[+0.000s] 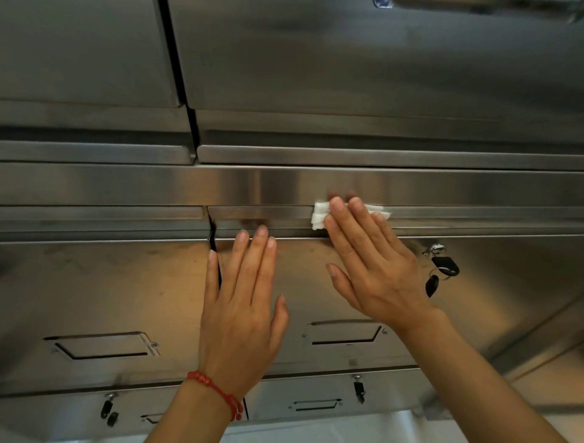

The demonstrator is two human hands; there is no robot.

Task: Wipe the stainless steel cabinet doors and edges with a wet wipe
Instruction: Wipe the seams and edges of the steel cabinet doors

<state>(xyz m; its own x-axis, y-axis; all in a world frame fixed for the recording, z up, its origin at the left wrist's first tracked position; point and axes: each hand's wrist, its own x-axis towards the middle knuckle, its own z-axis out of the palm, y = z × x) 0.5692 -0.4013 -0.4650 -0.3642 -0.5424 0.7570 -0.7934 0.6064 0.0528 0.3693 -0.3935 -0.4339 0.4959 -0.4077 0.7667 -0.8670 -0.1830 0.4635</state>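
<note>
On the steel cabinet [126, 284], right hand [376, 268] presses one wipe [320, 215], straight fingers; left hand [243, 310] flat.

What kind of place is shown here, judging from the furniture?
Probably a locker or storage room: stainless steel cabinet doors in rows, each with a recessed label holder, and black keys hanging in a lock.

A: Wipe [319, 215] is mostly covered by the right hand's [373, 265] fingers; only its two ends show.

B: Noted. Both forearms are cut off by the bottom edge. Top doors?

A: Cropped at the top edge, and a fitting [382, 3] there is cut off and blurred (cannot tell what it is).

B: The left hand [240, 316] hides part of the gap between the doors. Keys [442, 268] partly behind the right hand.
</note>
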